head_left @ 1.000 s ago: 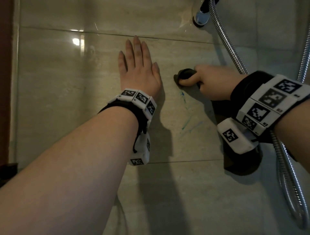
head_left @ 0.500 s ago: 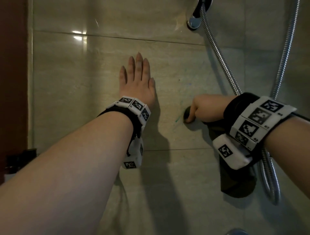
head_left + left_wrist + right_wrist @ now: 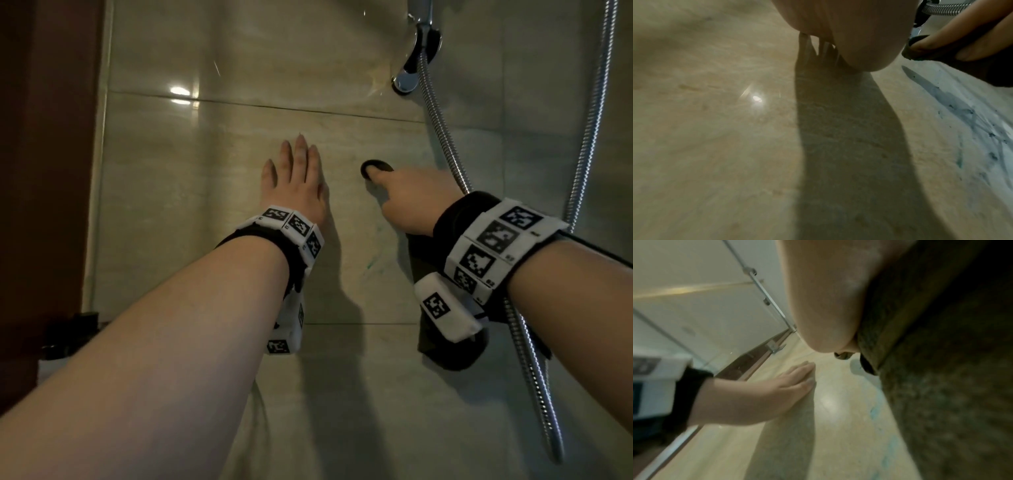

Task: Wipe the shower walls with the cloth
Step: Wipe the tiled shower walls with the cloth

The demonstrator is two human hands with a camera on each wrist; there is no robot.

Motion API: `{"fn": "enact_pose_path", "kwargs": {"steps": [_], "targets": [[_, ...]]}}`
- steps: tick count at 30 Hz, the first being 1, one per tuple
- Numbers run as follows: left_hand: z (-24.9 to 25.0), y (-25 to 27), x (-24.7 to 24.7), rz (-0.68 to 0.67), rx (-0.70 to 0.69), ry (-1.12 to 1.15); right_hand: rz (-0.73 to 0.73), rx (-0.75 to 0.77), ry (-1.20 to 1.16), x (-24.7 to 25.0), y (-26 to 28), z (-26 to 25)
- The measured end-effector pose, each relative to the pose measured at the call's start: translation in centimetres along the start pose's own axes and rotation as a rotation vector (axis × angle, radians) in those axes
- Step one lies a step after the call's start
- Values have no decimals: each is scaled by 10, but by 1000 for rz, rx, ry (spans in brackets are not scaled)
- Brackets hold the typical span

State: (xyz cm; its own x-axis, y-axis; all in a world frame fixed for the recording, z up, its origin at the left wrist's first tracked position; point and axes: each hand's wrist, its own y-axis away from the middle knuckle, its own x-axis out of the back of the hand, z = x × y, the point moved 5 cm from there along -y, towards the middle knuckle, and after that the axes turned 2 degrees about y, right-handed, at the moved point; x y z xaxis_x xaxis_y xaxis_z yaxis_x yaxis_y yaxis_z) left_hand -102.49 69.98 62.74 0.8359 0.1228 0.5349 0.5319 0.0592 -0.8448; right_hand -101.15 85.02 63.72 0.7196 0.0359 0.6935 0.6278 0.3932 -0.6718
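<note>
Facing a beige tiled shower wall [image 3: 212, 212], the left hand [image 3: 294, 185] lies flat, fingers straight. Right hand [image 3: 411, 195] grips the dark cloth [image 3: 376, 167], now pressed higher on the centre tile than half a second ago, above blue-green smears [image 3: 953, 100].

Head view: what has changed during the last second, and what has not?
The right hand, gripping the dark cloth, rubbed down the beige tiled wall across the blue-green smear, then back up. The left hand stayed flat on the wall.
</note>
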Motion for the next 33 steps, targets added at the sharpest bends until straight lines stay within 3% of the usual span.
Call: {"fn": "enact_pose_path", "kwargs": {"steps": [5,12,20,26,33], "targets": [[-1,-1,-2,12,-11,-11,-2,-59,120,-1,-11,-24],[-3,-1,-3,51,-40,-23,-62,34,286,-23,-7,-47],[-1,2,-6,40,-7,-6,-347,0,311,-62,26,-32],[-1,3,-6,26,-13,16,-91,-104,267,-26,34,-26],[-2,4,-9,79,-34,21,4,-131,202,-34,20,-46]]}}
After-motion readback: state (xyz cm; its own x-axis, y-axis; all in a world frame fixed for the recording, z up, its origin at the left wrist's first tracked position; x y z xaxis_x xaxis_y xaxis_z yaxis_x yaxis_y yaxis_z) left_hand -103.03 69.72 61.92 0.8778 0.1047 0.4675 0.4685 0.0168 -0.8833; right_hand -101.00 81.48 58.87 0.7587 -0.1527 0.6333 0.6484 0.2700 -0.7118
